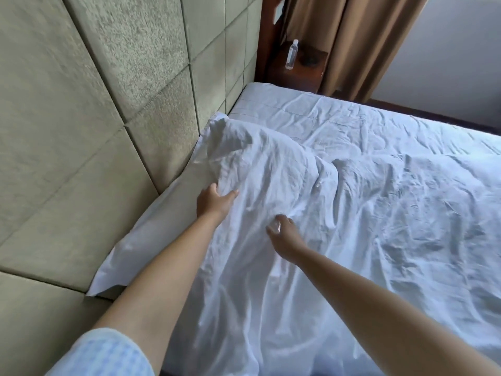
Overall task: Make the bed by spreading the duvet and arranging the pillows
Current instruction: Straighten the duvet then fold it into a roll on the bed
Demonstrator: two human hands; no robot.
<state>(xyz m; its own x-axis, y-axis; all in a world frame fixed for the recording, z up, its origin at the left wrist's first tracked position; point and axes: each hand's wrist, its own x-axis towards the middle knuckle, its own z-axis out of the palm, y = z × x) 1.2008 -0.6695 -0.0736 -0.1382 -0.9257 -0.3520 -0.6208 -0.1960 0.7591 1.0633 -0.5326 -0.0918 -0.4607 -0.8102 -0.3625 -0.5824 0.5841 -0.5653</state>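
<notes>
Left hand grips the pillow, right hand pinches the rumpled duvet — pillow placement begun, duvet unspread.

White duvet and white pillow; beige-green square-panelled headboard; brown curtain; pale blue checked sleeve; clear bottle had white cap.

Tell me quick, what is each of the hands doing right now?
Left hand: grips the edge of the pillow.
Right hand: fingers curled down on the white duvet; whether it pinches the fabric cannot be told.
</notes>
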